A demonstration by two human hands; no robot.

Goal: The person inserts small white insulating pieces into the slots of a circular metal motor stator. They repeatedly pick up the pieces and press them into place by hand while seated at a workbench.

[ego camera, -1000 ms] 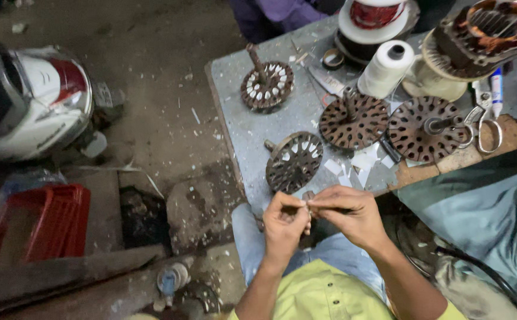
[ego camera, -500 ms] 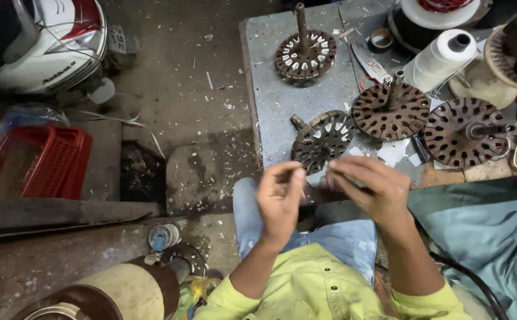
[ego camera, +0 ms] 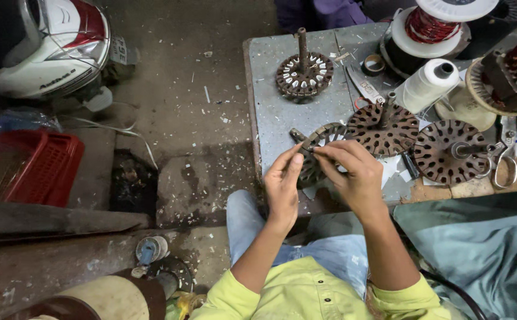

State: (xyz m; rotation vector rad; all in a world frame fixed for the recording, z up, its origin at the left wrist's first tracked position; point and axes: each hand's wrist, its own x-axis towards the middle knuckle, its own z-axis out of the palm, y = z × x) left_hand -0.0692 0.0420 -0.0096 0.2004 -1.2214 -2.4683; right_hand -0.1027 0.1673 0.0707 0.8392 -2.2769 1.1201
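Landmark: the grey metal table (ego camera: 282, 112); every place below is given from it.

Your lap: nearest of all, short of the table's near edge, you sit in a yellow shirt (ego camera: 306, 293) and blue jeans (ego camera: 329, 252).

Left hand (ego camera: 283, 186): raised just over the table's near edge, fingertips pinched together against those of the other hand.

Right hand (ego camera: 353, 175): beside it, over the same edge, thumb and forefinger closed on something thin; what it is I cannot tell, it is too small.

Why held so: both hands meet directly above the nearest slotted disc (ego camera: 320, 151), likely so the small piece stays over the work while you handle it.

Nearest slotted disc: on the table's near edge, tilted on its shaft, partly hidden behind your fingers.

Slotted discs, counted: four rusty ones. The hidden one, two side by side along the table's right near part (ego camera: 383, 127) (ego camera: 445, 151), one upright on its shaft at the far middle (ego camera: 304, 74).

Scissors (ego camera: 504, 160): at the table's right edge, handles toward you, probably kept in easy reach.

White thread cone (ego camera: 427, 86): one, toward the far right.

Red wire spool (ego camera: 427, 26): one, at the far right corner.

Off the table: a red crate (ego camera: 27, 166) on the floor well to its left; a white scooter (ego camera: 48, 53) beyond that.
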